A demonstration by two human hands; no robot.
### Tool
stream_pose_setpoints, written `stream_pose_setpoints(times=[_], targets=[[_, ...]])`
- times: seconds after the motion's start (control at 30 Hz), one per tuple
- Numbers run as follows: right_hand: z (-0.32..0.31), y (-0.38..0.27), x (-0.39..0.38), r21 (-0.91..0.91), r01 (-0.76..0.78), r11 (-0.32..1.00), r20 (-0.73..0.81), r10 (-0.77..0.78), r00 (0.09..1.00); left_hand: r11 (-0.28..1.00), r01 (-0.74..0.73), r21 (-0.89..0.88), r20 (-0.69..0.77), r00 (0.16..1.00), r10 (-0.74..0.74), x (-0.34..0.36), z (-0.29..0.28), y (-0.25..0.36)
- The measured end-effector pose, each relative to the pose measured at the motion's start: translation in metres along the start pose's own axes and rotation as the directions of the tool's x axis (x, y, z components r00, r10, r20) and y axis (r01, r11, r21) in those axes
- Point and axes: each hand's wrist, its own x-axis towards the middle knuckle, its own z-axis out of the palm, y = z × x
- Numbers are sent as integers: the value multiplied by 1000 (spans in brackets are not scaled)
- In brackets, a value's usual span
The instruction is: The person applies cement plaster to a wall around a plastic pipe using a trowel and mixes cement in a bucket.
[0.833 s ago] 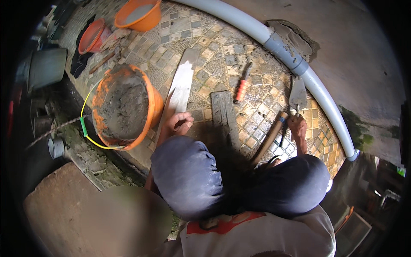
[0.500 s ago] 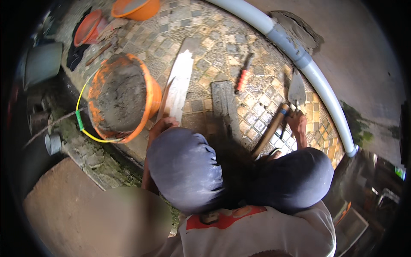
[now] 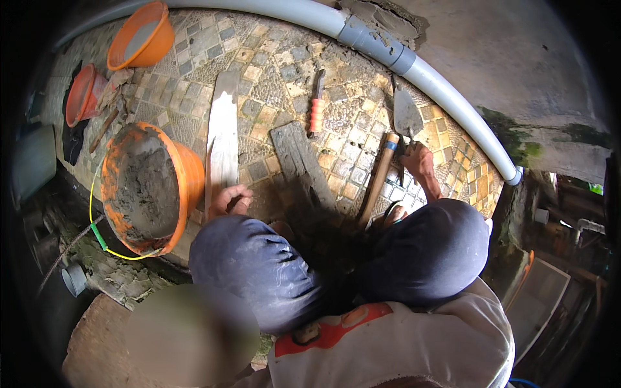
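My right hand (image 3: 420,161) is closed around the handle of a pointed trowel (image 3: 407,111), whose grey blade lies against the tiled floor. Beside that hand, a wooden-handled tool (image 3: 380,178) with a blue band leans near my foot; its lower end is hidden. My left hand (image 3: 231,199) rests by my left knee, fingers curled at the near end of a long white-smeared board (image 3: 224,129); what is inside the fingers is hidden. Between the hands lie a short grey plank (image 3: 299,155) and a chisel-like tool (image 3: 317,107) with a red grip.
An orange bucket (image 3: 191,184) of wet mortar stands left of the board. Farther back are an orange basin (image 3: 165,39) and a smaller red-orange tub (image 3: 81,97). A thick grey pipe (image 3: 446,90) curves along the wall side.
My view has swung right, so the floor things appear farther left. My right hand keeps its grip on the trowel; my left hand stays by the board's near end, more of it showing.
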Motion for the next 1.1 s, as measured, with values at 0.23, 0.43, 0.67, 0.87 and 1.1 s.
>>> stream_pose_setpoints(times=[0.23,0.43,0.67,0.87,1.1], targets=[[7,-23,-3,-164,91,982,35,-87,996,995,-57,-81,-50,997,53,-4,-12,-32],[16,9,2,-40,19,999,-71,-22,997,999,-13,42,45,999,11,4,2,-34],[22,15,-3,32,11,999,-135,-6,991,998,-59,-27,85,995,61,9,6,-41],[18,-34,-11,45,20,999,19,-21,1000,998,-62,31,59,996,60,6,-8,-47],[-1,21,1,-77,-2,997,-202,-14,979,999,-42,10,66,997,41,4,-2,-43]])
